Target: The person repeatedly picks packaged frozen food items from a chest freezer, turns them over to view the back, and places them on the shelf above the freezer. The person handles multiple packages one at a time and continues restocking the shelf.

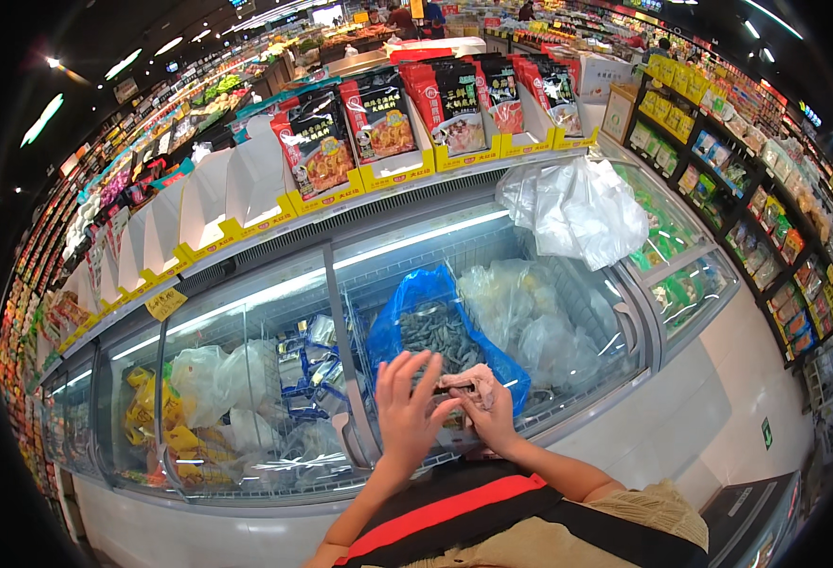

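My right hand (496,420) grips a crumpled pale-pink cloth (479,382) above the front edge of a chest freezer (587,397). Close beside it, my left hand (403,405) is raised with its fingers apart and nothing in it; its thumb points toward the cloth. Whether the thumb touches the cloth, I cannot tell. Beyond both hands, inside the freezer, lies an opened blue plastic bag (398,302) filled with grey shrimp (436,330). Part of the shrimp is hidden behind my fingers and the cloth.
Clear plastic bags (572,213) hang over the freezer's back rim. Bagged frozen goods (544,326) lie right of the shrimp, blue packets (313,355) to the left. Hotpot seasoning pouches (381,121) line the shelf above. A black rack (736,192) stands at right.
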Demonstrator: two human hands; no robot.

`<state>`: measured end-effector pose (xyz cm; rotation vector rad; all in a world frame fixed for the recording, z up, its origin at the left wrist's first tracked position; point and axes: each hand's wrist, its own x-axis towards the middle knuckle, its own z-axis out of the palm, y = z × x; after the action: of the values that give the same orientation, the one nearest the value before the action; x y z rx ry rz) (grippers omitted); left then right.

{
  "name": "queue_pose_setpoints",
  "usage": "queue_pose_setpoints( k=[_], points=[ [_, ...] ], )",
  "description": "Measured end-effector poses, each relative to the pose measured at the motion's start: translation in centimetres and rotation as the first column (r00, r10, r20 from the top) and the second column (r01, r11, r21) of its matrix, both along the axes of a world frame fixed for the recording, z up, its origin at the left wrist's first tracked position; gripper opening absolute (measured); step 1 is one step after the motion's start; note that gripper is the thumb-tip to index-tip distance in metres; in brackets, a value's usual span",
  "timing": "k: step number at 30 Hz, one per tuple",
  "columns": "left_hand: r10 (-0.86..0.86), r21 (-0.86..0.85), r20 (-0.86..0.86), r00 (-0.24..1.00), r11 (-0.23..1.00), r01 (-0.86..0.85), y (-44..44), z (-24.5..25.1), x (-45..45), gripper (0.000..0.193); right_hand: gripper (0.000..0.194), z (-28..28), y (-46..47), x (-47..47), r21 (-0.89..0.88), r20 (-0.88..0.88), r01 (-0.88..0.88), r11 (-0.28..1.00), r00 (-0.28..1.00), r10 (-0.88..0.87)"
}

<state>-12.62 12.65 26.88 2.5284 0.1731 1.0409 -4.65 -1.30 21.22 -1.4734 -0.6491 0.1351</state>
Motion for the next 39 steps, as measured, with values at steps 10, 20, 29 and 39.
queue_pose_setpoints(
  k=[10, 20, 29, 39],
  points=[
    [-0.282, -0.227, -0.144, 0.948, 0.942, 0.246, 0.1, -4.4, -0.6, 0.014, 0.017, -2.0, -1.7, 3.9, 0.215, -0.35, 0.078, 0.974, 0.937, 0.002],
    [-0.058, -0.996, 0.079, 0.995, 0.034, 0.081, 4.5, -18.7, 5.4, 0.02, 0.026, -2.2, -4.7, 13.7, 0.378, -0.67, 0.521, 0.766, 0.725, -0.162],
    [-0.284, -0.904, 0.089, 0.955, -0.426, -0.042, 7.9, -29.3, 4.4, 0.056, 0.05, -12.9, 4.8, 11.0, 0.087, -0.172, -0.113, 0.99, 0.977, 0.126],
    [-0.197, -0.791, 0.093, 0.976, -0.61, -0.048, 9.3, -30.2, 4.2, 0.096, 0.052, -19.6, 9.0, 8.6, -0.574, 0.557, -0.124, 0.81, 0.665, 0.497]
  ],
)
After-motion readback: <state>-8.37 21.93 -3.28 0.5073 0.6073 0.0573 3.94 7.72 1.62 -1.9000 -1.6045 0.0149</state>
